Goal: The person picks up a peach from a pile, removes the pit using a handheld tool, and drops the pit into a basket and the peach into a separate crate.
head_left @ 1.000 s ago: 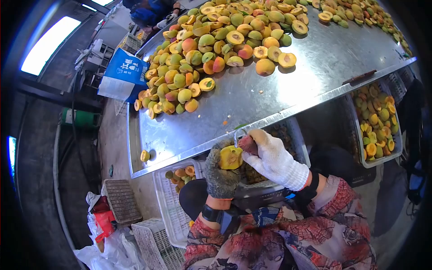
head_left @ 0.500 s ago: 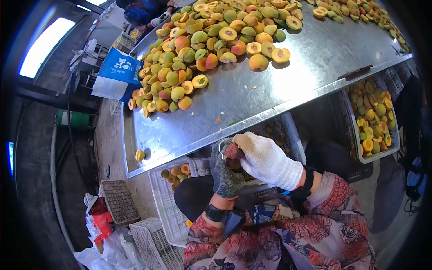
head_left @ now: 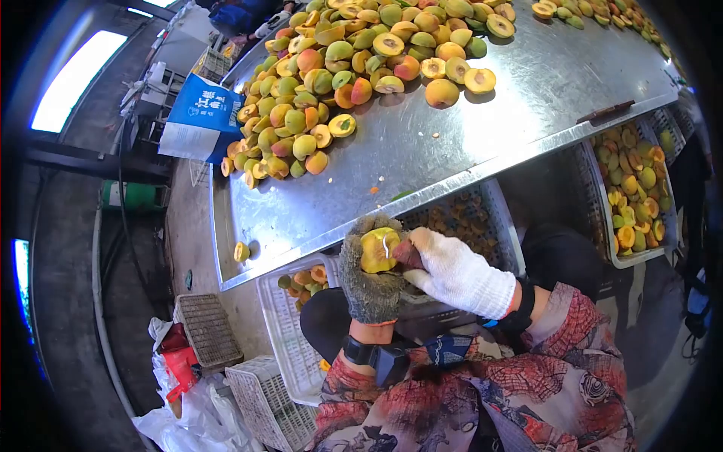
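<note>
Clamping a peach half [head_left: 379,250] in the left hand [head_left: 369,290], just near of the steel table [head_left: 452,151] edge; scooping it with a metal loop [head_left: 385,245] gripped in the right hand [head_left: 452,273]; judging much left: right crate [head_left: 599,211] only part-filled, big peach pile [head_left: 339,75] waiting far on the table.

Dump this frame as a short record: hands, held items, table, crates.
left hand: grey glove, cupping a halved fruit, cut face up
right hand: white glove, gripping a metal tool whose loop sits on the cut face
table: steel, carrying a fruit pile of whole and halved pieces
right crate: filled with halved fruit
white crate: lower left, a few fruit inside
table edge: brown-handled tool lying apart from the pile
</note>
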Demonstrator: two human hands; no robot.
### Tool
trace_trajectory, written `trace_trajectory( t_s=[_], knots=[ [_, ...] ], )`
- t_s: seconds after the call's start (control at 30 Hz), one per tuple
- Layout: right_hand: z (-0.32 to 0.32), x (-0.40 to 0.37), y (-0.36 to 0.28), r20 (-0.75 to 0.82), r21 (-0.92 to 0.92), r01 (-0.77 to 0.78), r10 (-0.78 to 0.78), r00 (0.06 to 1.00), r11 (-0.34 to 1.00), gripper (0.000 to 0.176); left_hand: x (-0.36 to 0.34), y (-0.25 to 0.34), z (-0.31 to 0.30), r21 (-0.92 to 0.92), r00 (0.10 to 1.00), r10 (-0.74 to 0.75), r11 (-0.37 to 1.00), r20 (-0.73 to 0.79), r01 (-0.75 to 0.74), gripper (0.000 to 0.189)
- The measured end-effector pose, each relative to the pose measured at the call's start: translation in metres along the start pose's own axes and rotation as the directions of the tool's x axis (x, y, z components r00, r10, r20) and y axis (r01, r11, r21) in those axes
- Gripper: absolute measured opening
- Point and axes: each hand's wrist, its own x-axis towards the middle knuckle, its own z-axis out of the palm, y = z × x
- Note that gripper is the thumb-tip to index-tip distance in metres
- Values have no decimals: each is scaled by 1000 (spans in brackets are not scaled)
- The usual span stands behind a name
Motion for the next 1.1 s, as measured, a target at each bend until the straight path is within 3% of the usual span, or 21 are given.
trace_trajectory(
  t_s=[0.17, 0.27, 0.33, 0.47, 0.57, 0.63, 0.73, 0.87, 0.97, 1.03, 1.07, 1.1],
  knots=[
    [7, -4, 1, 51, -21, -22, 23, 998, 1000, 39, -6, -1, 4, 91, 1000, 26, 996, 15, -27, 42],
    [10, -4, 0, 64, -55, -37, 40, 997, 998, 39, -6, -3, 2, 227, 993, 108, 967, 52, -117, 44],
    [18, -4, 8, -22, -37, 49, -50, 999, 998, 33, -7, -3, 5, 293, 985, 152, 941, 88, -171, 40],
    [21, -6, 12, -20, -24, 97, -97, 995, 995, 33, -9, -10, 2, 193, 991, 119, 972, 68, -130, 39],
    [22, -8, 11, 1, 50, 115, -115, 993, 992, 31, -13, -13, 3, 245, 978, 205, 946, 50, -211, 37],
    [18, -7, 8, 99, 119, 22, -34, 995, 993, 34, -16, -12, 3, 384, 956, 268, 875, 121, -294, 35],
    [16, -7, 4, 82, 186, 30, -46, 996, 982, 33, -18, -13, -10, 522, 961, 263, 810, 86, -268, 41],
    [16, -7, 4, 112, 252, 3, -33, 993, 968, 32, -20, -11, -1, 459, 962, 256, 847, 89, -268, 42],
    [19, -6, 7, 117, 286, 8, -43, 992, 958, 32, -19, -10, -3, 573, 943, 301, 752, 142, -326, 42],
    [24, -4, 12, 114, 189, 14, -37, 993, 982, 33, -18, -11, -7, 747, 906, 372, 540, 202, -388, 41],
    [28, -5, 15, 111, 193, 8, -30, 993, 981, 33, -17, -10, -11, 749, 909, 365, 541, 202, -383, 41],
    [35, -6, 18, 32, 286, 110, -124, 992, 952, 32, -17, -10, -16, 797, 887, 380, 432, 263, -422, 40]
  ],
)
